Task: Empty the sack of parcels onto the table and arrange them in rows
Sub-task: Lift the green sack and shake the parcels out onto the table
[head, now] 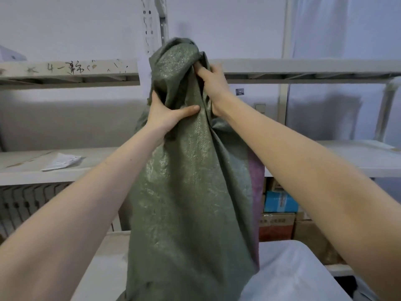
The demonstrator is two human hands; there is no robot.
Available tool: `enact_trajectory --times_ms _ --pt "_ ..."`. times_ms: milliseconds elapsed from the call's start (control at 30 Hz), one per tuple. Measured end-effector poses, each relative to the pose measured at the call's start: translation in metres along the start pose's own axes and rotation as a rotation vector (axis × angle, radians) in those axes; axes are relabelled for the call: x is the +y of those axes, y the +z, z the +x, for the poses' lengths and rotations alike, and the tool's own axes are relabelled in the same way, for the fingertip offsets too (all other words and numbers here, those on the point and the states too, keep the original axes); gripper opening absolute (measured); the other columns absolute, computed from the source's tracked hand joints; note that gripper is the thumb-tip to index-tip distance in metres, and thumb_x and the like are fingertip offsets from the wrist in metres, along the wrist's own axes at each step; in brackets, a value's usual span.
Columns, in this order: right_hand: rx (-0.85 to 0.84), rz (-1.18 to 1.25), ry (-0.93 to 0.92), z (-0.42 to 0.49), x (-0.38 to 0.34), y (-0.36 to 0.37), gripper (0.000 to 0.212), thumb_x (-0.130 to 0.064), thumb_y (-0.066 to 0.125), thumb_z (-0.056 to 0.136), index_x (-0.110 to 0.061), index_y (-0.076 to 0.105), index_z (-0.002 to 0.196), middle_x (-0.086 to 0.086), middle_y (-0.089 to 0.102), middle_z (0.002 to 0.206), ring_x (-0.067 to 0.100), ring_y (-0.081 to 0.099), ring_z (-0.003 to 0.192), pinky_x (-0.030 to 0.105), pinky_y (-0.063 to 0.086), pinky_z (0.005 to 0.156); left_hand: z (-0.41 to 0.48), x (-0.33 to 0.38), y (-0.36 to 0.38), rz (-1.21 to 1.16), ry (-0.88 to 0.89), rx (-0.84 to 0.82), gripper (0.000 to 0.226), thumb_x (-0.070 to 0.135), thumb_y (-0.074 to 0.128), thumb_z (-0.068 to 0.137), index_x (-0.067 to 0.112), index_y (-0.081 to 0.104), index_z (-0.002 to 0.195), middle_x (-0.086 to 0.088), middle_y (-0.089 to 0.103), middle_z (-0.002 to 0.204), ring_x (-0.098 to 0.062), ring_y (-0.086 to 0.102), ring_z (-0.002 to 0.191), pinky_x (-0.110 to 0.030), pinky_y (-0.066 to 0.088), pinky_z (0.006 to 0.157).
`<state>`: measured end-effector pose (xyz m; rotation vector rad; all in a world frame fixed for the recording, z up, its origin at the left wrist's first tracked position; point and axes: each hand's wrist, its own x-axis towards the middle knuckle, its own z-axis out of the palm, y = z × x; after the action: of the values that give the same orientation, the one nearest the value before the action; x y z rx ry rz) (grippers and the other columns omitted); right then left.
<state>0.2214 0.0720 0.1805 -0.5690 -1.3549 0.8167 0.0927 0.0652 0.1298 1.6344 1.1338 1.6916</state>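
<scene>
A green woven sack hangs in front of me, held up high over the white table. My left hand grips a fold of the sack at its left side, thumb pressed across the cloth. Higher up, my right hand grips the bunched upper end. The sack's lower part reaches down to the table's near edge. No parcels are visible; the sack hides whatever lies under it. A pink-purple strip shows behind the sack's right edge.
White metal shelving stands behind the table, with a crumpled paper on the left middle shelf. Cardboard boxes and a blue box are stacked low on the right. A radiator is at lower left.
</scene>
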Motion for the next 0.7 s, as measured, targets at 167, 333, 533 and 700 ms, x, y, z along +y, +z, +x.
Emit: enact_trajectory --times_ms 167,333,533,700 --pt "-0.048 -0.072 0.186 -0.005 0.025 -0.016 0.015 -0.018 0.053 0.098 -0.004 0.057 0.095 0.009 0.065 0.079 0.024 0.062 0.079 0.037 0.051 0.076 -0.006 -0.017 0.013 -0.113 -0.253 0.052 0.046 0.022 0.081 0.075 0.011 0.059 0.114 -0.007 0.067 0.108 -0.028 0.063 0.099 -0.040 0.052 0.089" --pt "0.236 -1.090 -0.380 -0.009 0.027 -0.050 0.045 -0.028 0.060 0.087 -0.014 0.042 0.126 0.009 0.052 0.118 0.029 0.052 0.104 0.041 0.044 0.089 -0.001 -0.024 0.017 0.054 -0.330 0.078 0.053 0.040 0.076 0.065 0.009 0.064 0.106 -0.010 0.068 0.103 -0.034 0.062 0.102 -0.046 0.052 0.092" --pt "-0.487 -1.707 -0.480 -0.032 0.030 -0.065 0.103 -0.083 0.045 0.071 -0.031 0.013 0.153 0.007 0.019 0.159 0.024 0.017 0.147 0.068 0.013 0.109 -0.002 -0.011 0.011 0.007 -0.426 0.014 0.039 0.027 0.072 0.075 0.009 0.064 0.109 -0.010 0.070 0.101 -0.031 0.067 0.092 -0.032 0.051 0.072" --pt "-0.538 -1.491 -0.193 -0.030 0.033 -0.072 0.122 -0.078 0.063 0.066 -0.023 -0.001 0.155 0.006 0.024 0.159 0.025 0.030 0.142 0.047 0.035 0.109 -0.009 -0.004 -0.002 0.050 -0.451 -0.220 0.032 0.031 0.066 0.076 0.014 0.067 0.103 -0.010 0.072 0.099 -0.028 0.067 0.089 -0.036 0.050 0.087"
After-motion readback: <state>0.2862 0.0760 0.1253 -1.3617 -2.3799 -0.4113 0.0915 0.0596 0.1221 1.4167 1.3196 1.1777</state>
